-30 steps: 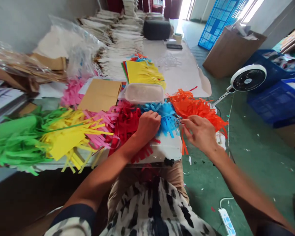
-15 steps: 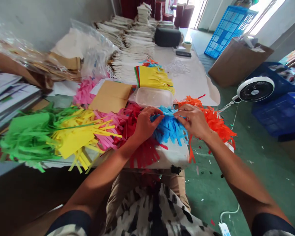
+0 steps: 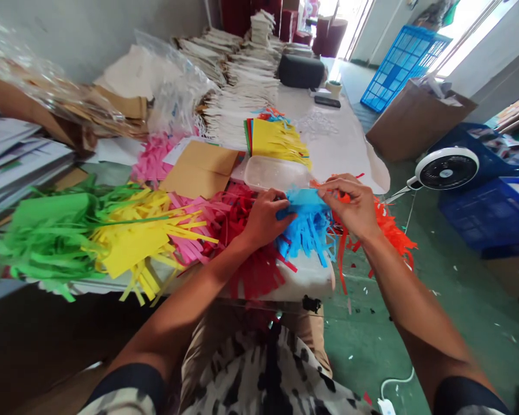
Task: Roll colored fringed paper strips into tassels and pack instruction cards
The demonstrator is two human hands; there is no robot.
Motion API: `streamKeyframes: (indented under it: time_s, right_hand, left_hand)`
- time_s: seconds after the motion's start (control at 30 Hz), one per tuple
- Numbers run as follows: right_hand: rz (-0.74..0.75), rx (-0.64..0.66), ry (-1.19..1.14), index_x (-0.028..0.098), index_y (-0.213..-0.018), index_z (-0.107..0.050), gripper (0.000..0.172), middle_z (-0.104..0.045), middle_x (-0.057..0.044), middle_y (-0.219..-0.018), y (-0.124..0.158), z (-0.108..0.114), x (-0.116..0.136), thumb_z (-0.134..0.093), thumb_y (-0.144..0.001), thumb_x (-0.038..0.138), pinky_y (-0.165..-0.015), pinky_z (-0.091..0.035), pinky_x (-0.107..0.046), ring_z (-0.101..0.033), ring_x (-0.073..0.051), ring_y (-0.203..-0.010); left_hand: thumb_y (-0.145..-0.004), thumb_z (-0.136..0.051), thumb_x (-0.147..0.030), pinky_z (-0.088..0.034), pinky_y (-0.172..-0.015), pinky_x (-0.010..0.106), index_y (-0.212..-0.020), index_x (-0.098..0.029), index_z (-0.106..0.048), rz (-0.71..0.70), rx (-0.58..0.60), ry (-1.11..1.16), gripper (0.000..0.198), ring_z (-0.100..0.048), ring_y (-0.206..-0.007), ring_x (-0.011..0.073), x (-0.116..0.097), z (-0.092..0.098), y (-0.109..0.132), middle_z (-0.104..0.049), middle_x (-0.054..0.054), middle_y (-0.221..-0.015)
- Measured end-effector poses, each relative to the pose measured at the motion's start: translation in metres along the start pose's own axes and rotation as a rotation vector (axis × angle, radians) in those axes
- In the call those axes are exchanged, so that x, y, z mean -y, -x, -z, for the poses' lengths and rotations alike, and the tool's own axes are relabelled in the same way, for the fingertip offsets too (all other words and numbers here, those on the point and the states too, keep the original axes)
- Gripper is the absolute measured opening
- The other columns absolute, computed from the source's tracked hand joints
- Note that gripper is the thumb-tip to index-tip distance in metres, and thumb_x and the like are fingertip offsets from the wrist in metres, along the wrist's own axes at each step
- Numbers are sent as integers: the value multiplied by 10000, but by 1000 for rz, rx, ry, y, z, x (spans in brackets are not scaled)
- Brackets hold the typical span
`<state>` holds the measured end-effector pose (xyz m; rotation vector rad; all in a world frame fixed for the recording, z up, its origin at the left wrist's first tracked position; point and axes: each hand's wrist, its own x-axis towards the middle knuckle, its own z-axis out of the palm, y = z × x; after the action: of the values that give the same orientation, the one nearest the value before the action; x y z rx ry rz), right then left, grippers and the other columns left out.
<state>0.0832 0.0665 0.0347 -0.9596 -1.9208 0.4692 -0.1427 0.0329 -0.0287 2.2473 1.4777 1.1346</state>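
Blue fringed sheet [image 3: 308, 227] lies at the near right corner of the table [image 3: 303, 276], between red fringe [image 3: 237, 225] and orange fringe [image 3: 391, 227]. Left hand [image 3: 263, 218] pinches its left end and right hand [image 3: 353, 204] its right end. The uncut band's long axis runs from hand to hand, with the strips hanging toward the person. Both hands look equally near.

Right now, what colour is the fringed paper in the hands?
Blue. The head view shows the fringed paper held between the left hand and right hand.
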Motion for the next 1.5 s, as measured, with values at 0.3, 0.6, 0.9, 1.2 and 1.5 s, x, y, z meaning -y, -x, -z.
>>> streamKeyframes:
  time_s: [0.3,0.6,0.9,1.2,1.5]
  right_hand:
    - [64,-366,-48,277,-883,-669,183,-742,-57,-1034,-33,52,17,-719,-946,441,-974,-538,-475,-686,-248,-1040]
    - [149,-526,181,345,-962,-750,51,-738,-15,-986,8,104,93,-720,-965,386,-875,-542,-498,-691,-275,-962]
    - [44,-388,132,300,-965,-764,38,-765,-7,-951,96,66,135,-727,-970,307,-803,-549,-391,-697,-195,-892]
    - [-143,26,-301,372,-1442,-576,687,-700,-74,-1319,117,91,133,-499,-932,826,-1023,-560,-458,-661,-279,-1243]
    - [-419,271,-639,232,-787,-648,310,-530,43,-701,146,85,105,-764,-928,483,-544,-358,-259,-451,-103,-591]
  left_hand:
    - [-877,-729,-662,-367,-1154,643,-977,-221,-851,15,177,-289,469,-530,-1269,386,0,2,0,-649,155,-1309]
    - [-925,-716,-251,-474,-1112,518,-1119,-228,-787,-19,-193,-37,208,-615,-1173,284,-47,45,-10,-710,93,-1147]
    - [-901,-805,-311,-561,-881,327,-944,-246,-707,-191,-226,472,126,-659,-940,156,-155,66,16,-734,0,-975]
    - [-857,-731,-422,-524,-623,299,-784,-217,-595,86,536,1089,257,-617,-671,145,-164,80,31,-635,0,-751]
    - [-875,-761,-517,-466,-460,221,-1013,-220,-672,328,907,916,340,-617,-515,112,-139,87,30,-720,0,-741]
